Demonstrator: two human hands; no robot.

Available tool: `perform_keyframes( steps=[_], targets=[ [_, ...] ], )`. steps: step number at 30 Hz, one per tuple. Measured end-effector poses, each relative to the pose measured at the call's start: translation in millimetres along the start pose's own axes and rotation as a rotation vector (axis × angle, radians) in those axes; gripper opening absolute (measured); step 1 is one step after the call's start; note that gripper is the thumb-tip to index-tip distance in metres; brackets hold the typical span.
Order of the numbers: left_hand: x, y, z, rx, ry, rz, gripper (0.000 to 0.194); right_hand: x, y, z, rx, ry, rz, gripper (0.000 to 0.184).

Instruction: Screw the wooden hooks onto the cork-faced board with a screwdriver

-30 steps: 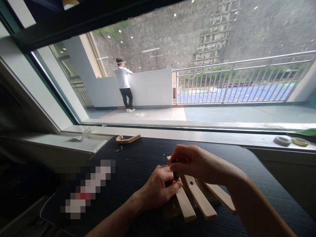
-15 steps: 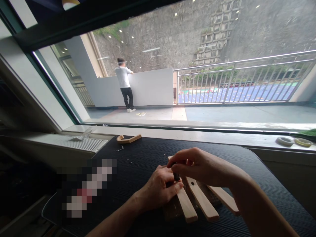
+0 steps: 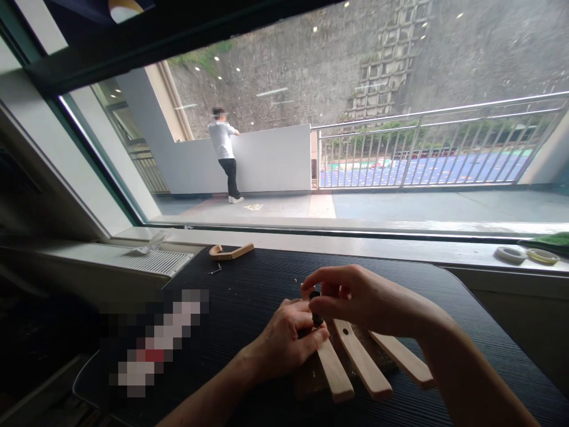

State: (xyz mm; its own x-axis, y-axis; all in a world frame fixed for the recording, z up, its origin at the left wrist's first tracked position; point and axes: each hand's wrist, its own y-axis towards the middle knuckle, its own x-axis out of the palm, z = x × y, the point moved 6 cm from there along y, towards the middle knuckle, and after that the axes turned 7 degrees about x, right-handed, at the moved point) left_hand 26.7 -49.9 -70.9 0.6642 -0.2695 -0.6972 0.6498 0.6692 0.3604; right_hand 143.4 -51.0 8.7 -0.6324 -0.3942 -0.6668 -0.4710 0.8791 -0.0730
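Observation:
My left hand (image 3: pixel 296 332) is closed on the leftmost pale wooden strip (image 3: pixel 336 373), its thumb pressed along the top. A short dark tool (image 3: pixel 317 319) stands upright on that strip, beside my left thumb and index finger. From above, my right hand (image 3: pixel 355 299) pinches the upper part of this tool between thumb and fingers. The tool's lower tip is hidden. To the right lies a second wooden strip (image 3: pixel 364 362) with a dark round hole near its far end. A third wooden strip (image 3: pixel 406 359) is partly under my right forearm. A dark brown board (image 3: pixel 311 382) lies beneath the strips.
On the black table (image 3: pixel 249 290), a curved wooden hook (image 3: pixel 231 252) and small metal pieces (image 3: pixel 215 269) lie at the far left. Tape rolls (image 3: pixel 511 255) rest on the window sill (image 3: pixel 400 250). Outside the window, a person (image 3: pixel 224 151) leans on a white wall.
My right fingers have shifted slightly around the top of the dark tool, showing more of it. My left hand keeps its hold. The view has moved very little.

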Motion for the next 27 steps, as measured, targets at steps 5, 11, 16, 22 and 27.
perform_keyframes(
  steps=[5,11,16,22,27],
  targets=[
    [-1.2,0.1,4.3,0.017,-0.021,-0.016,0.016,-1.1,-2.0,-3.3,-0.025,0.038,-0.007,0.023],
    [-1.5,-0.9,4.7,0.019,-0.013,-0.004,0.016,-0.6,-0.5,-5.6,-0.008,0.061,0.001,0.018],
    [0.5,-0.9,2.3,0.002,0.022,-0.025,0.019,-2.9,-0.4,-2.6,0.005,0.042,0.031,0.015],
    [2.0,-0.4,2.0,0.017,0.022,-0.024,0.025,-1.9,-1.8,-0.3,0.017,0.040,0.030,0.018],
    [1.0,0.6,1.8,0.021,0.028,-0.016,0.027,-1.1,-4.4,-1.7,-0.003,0.042,-0.056,0.023]
  ],
)
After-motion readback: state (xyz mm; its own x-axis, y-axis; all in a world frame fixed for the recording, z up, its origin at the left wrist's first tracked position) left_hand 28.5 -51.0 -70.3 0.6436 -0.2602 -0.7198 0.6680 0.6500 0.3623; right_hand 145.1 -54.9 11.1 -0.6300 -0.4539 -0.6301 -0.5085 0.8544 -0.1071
